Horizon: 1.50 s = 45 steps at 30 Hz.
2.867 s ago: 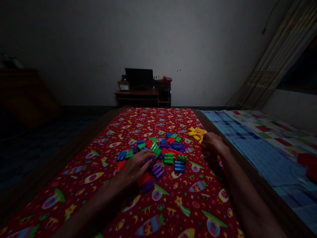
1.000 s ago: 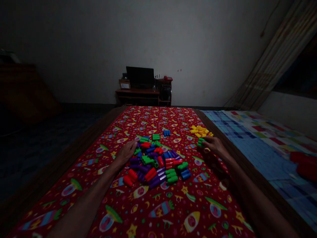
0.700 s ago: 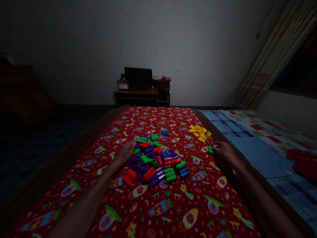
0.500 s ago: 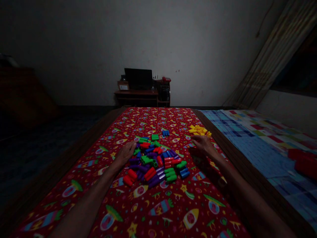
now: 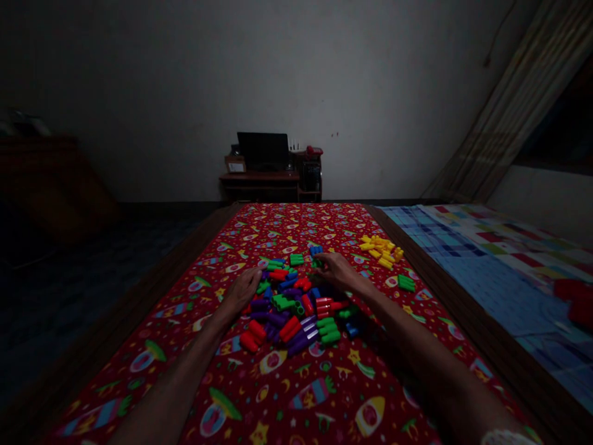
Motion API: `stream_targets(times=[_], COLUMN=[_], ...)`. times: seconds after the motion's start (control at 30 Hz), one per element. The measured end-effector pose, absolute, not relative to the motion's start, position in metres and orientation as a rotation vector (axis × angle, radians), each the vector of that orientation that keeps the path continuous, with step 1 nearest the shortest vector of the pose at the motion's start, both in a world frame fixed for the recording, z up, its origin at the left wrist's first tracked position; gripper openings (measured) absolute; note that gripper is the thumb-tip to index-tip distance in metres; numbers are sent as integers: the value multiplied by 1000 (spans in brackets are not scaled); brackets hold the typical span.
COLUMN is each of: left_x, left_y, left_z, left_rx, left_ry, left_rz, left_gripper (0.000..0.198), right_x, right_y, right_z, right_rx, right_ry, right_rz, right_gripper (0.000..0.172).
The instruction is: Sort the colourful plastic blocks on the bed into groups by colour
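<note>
A mixed pile of plastic toy blocks [image 5: 282,319], shaped like joined tubes in red, green, blue and purple, lies on the patterned red cloth. My left hand [image 5: 243,290] rests palm down against the pile's left edge, its fingers loosely stretched by a purple block. Over the pile's far right side is my right hand [image 5: 338,271], with thumb and fingers closed on a green block [image 5: 317,263] that is partly covered. Just beyond its fingertips lies a blue block [image 5: 315,250]. A separate green block [image 5: 406,283] lies to the right.
Several yellow blocks [image 5: 382,248] form a small heap at the far right of the cloth [image 5: 296,225]. Blue checked bedding [image 5: 445,290] adjoins on the right. A desk [image 5: 259,177] with a monitor [image 5: 263,149] stands against the far wall. The room is dim.
My right hand has moved left from near the yellow heap to the pile and closed on a green block. Another green block now shows where that hand was. My left hand stays by the pile.
</note>
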State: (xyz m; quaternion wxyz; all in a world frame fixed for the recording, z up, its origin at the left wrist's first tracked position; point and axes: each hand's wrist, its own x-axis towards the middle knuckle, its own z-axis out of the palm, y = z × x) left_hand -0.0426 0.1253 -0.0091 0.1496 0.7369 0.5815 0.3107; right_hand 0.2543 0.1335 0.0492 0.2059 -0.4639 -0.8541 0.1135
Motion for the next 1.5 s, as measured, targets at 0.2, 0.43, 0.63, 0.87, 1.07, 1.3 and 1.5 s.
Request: stream_targets(times=[0.2,0.43,0.63,0.87,1.07,1.3,1.5], left_x=[-43,-44,-44,-47,-46,-46,-48], left_y=[127,128,127,133,131,131,133], left_z=[-11,-12,-12,-18,-16,-14,-17], left_rx=[2143,2148,2149,2146,2166,2157,2165], left_ry=[1682,1691,1699,1711,1705,1723,1704], left_rz=[876,897,882,884,867,862,851], left_gripper=[65,57,57,61,61,60,65], right_x=[377,449,408,314,326,400,439], right_y=[91,66,67,40,41,69,79], right_z=[47,27,27,40,32,22,8], right_rx=[-1706,-1804,-1470,-1058,-1129,-1457,-1519], right_ry=[-2226,-2213,-2066,-2431,-2245,-1919,-1894], right_rz=[-26,-51,7,522,440,177,-176], right_gripper=[32,25,30,28,29,31,29])
